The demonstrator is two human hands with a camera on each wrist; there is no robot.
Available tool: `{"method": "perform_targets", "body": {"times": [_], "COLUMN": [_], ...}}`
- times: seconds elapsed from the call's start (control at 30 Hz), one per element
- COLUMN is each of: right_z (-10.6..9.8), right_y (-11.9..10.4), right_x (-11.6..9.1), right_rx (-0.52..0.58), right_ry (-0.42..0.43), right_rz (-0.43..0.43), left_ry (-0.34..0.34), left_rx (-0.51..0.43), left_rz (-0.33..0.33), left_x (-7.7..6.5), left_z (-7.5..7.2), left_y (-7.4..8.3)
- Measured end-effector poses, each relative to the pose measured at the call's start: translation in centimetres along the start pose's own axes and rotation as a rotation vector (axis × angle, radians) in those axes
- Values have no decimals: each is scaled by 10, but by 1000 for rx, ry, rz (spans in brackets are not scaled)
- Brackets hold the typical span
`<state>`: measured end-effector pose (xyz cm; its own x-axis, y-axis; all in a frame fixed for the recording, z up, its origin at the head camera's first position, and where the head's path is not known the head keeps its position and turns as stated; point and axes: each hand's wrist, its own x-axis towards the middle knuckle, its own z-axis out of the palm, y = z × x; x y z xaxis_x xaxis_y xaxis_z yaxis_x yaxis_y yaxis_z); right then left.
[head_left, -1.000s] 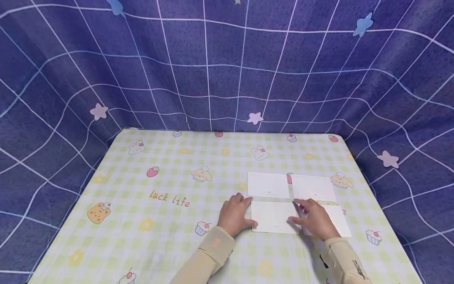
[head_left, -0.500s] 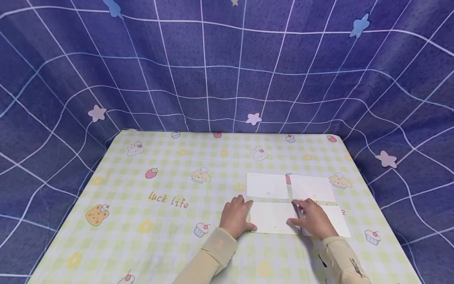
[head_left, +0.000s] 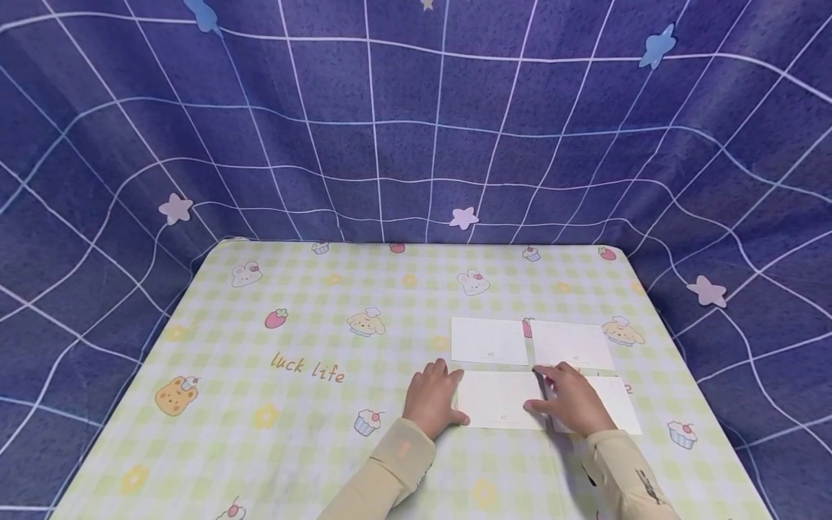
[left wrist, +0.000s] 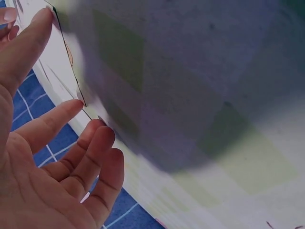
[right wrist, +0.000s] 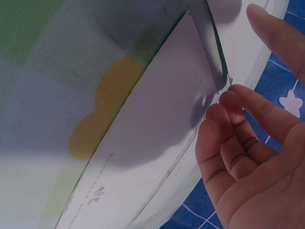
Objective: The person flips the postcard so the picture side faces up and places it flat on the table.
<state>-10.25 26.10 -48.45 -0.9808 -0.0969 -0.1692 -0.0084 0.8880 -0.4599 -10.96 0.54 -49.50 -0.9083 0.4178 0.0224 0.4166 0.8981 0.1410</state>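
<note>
Both hands are at a white card (head_left: 497, 399) in the front row of the table. My left hand (head_left: 430, 399) touches its left edge, index fingertip at the far corner and thumb low by the near corner. Its other fingers are loosely bent in the left wrist view. At the right edge, my right hand (head_left: 572, 397) has its index fingertip by the far corner and its thumb over the card's right part. Beneath the right hand lies a second white card (head_left: 622, 406), partly hidden, with small print and a little logo (right wrist: 96, 195) in the right wrist view.
Two more white cards, the back left one (head_left: 489, 339) and the back right one (head_left: 572, 344), lie side by side behind the front pair. A green-checked tablecloth (head_left: 312, 448) covers the table. A blue grid-patterned curtain (head_left: 403, 152) surrounds its far sides.
The head view has shifted very slightly. Both hands stay at the same card, and the cards keep their places.
</note>
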Motion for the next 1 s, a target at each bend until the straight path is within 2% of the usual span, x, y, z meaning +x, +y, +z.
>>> {"method": "perform_targets", "body": {"times": [0.2, 0.57, 0.77, 1.0], "right_z": [1, 5, 6, 7], "right_y": [-1, 1, 0, -1], "right_x": [0, 0, -2, -6], "right_rx": [-7, 2, 12, 16], "right_ry": [-17, 24, 105, 192], "right_rz": [22, 53, 13, -40], "left_ry": [-13, -31, -39, -44], "left_rx": [-22, -65, -74, -118], "left_rz": [-15, -59, -60, -86], "left_x": [-1, -3, -1, 3], "left_z": [-1, 0, -3, 2], "left_y": [3, 4, 3, 0]}}
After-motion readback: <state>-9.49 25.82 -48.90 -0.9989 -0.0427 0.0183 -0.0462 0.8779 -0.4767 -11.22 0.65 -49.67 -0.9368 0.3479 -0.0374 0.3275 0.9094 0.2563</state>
